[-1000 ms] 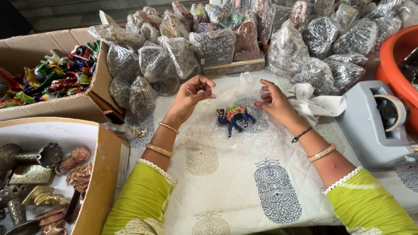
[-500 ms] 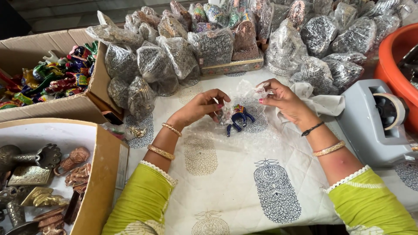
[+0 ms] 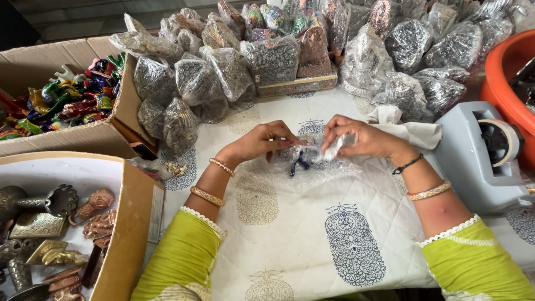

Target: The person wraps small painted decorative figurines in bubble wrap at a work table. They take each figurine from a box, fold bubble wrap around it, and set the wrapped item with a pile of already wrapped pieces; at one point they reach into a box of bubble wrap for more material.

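Head view: I see my left hand (image 3: 262, 142) and right hand (image 3: 359, 138) both pinching bubble wrap (image 3: 312, 167) around a blue figurine (image 3: 299, 161) that sits between and just under my fingertips, its legs poking out below them onto the cloth (image 3: 312, 245).

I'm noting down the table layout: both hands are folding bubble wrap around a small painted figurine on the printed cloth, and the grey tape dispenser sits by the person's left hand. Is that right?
Not quite. The head view shows the grey tape dispenser by the right hand, not the left hand. The rest holds: both hands fold bubble wrap around the small painted figurine on the printed cloth.
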